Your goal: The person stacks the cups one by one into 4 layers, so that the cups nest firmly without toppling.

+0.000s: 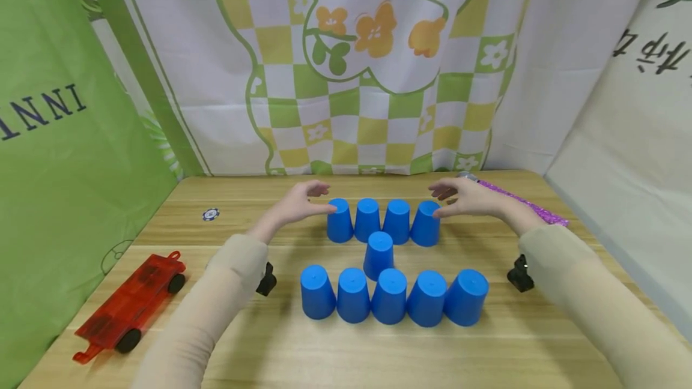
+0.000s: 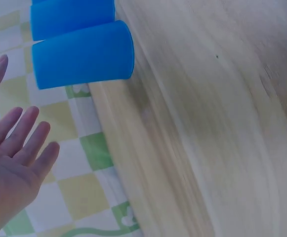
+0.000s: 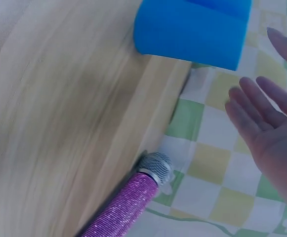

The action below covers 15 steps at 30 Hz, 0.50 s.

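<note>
Several blue cups stand upside down in a back row, from the leftmost cup (image 1: 339, 226) to the rightmost cup (image 1: 425, 229). My left hand (image 1: 296, 202) is beside the left end, its thumb overlapping that cup in the head view. At the other end, my right hand (image 1: 471, 196) has its thumb over the edge of the rightmost cup. Both wrist views show the left hand (image 2: 15, 163) and right hand (image 3: 276, 133) with spread fingers, holding nothing. A single cup (image 1: 378, 258) sits between the rows. Nearer me is a front row of several more cups (image 1: 389, 299).
A red toy wagon (image 1: 132, 300) stands at the table's left. Behind it lies a small round chip (image 1: 211, 214). A microphone with a glittery purple handle (image 3: 123, 205) lies at the back right. Patterned curtain (image 1: 357, 125) hangs behind the table.
</note>
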Each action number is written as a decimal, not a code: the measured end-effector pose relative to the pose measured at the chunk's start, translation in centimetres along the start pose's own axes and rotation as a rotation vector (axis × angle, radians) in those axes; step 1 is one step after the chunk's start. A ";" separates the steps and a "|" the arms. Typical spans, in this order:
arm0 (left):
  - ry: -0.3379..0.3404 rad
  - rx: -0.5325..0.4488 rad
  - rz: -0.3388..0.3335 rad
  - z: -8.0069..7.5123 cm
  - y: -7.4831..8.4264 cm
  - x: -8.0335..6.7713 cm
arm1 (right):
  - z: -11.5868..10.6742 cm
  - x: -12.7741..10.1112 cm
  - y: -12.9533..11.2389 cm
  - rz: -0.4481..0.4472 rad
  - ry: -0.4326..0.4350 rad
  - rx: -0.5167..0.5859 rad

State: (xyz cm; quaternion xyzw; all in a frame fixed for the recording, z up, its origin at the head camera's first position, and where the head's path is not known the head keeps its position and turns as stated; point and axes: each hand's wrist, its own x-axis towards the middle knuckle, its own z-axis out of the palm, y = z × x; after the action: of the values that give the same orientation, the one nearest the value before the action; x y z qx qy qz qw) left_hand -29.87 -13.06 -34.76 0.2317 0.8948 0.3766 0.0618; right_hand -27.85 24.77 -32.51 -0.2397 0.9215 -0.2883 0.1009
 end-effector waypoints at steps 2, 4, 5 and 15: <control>0.006 0.012 0.011 -0.4 -0.1 -0.5 | -0.2 -0.6 -0.2 -0.013 0.020 -0.010; 0.015 0.022 0.012 -0.8 -0.3 -1.2 | -0.3 -1.3 -0.4 -0.032 0.037 -0.026; 0.020 0.027 0.013 -0.9 -0.5 -1.5 | -0.4 -1.6 -0.6 -0.041 0.042 -0.034; 0.069 0.037 0.005 -3.5 0.1 -6.1 | -0.7 -5.8 -0.9 -0.033 0.113 0.035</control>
State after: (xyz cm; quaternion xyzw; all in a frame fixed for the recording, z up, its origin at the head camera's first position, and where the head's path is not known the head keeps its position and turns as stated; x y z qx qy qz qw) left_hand -25.39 -18.07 -32.65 0.2222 0.9025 0.3680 0.0257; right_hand -22.70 27.44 -31.13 -0.2363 0.9165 -0.3192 0.0481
